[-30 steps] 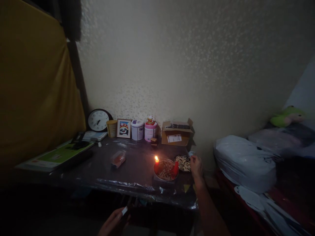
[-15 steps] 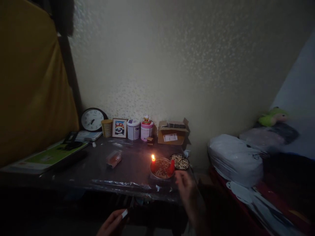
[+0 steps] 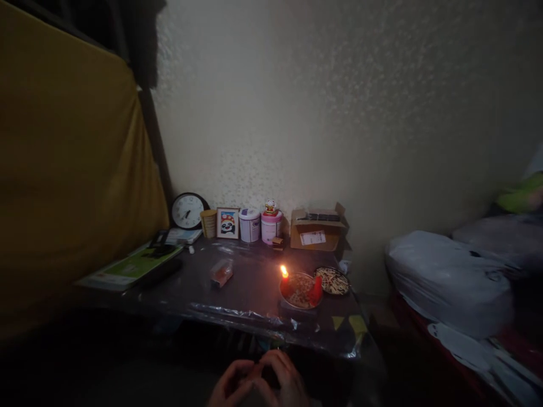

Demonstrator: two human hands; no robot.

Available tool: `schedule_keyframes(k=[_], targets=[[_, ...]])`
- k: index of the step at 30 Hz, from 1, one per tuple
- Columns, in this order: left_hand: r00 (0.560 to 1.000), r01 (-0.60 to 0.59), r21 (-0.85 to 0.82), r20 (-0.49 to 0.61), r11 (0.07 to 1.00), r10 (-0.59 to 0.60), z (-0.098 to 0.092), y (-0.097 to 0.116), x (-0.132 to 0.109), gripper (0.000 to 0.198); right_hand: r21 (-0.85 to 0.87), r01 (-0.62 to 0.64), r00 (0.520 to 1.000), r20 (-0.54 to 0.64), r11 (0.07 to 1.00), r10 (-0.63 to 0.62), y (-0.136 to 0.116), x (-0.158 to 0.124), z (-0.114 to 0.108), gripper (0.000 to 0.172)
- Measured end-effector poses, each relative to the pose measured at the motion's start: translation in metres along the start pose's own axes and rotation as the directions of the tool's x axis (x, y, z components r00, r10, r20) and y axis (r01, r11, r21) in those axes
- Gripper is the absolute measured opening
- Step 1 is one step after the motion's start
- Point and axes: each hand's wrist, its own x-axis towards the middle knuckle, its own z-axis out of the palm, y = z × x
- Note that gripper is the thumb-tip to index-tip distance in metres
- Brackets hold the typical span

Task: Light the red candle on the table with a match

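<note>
My left hand [image 3: 233, 384] and my right hand [image 3: 282, 380] are close together below the table's front edge, fingers bent inward. Both are closed, and what lies between their fingertips is too dark and small to name. Beyond them, a lit red candle [image 3: 284, 284] stands at the left side of a round dish [image 3: 300, 306] of small brown bits. An unlit red candle [image 3: 317, 288] is at the dish's right side. Next to it is a dark round dish of pale sticks [image 3: 332, 281].
On the dark plastic-covered table [image 3: 254, 282] are a clock [image 3: 188, 211], a framed panda picture [image 3: 228, 223], two canisters, an open carton [image 3: 314, 237] and a small clear packet [image 3: 221, 273]. White bags [image 3: 445, 277] lie at the right; a yellow curtain [image 3: 85, 158] hangs left.
My right hand has moved from beside the dishes down to my left hand. My left hand has shifted right. The view has turned left, and yellow patches at the table's front right corner now show.
</note>
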Motion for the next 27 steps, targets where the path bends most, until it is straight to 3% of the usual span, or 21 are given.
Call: schedule_keyframes(k=[9,27], targets=[[0.999,-0.03,0.022,-0.011,0.999,0.031,0.002,0.0006,-0.0013,0.039,0.006,-0.025,0.998,0.054,1.0,0.025,-0.0083,0.0025,-0.007,0.012],[0.998,-0.069,-0.077,0.009,0.995,0.07,-0.0013,-0.0083,-0.0009,0.036,-0.024,0.067,0.995,0.07,0.997,-0.065,-0.0041,0.0049,-0.0061,0.016]])
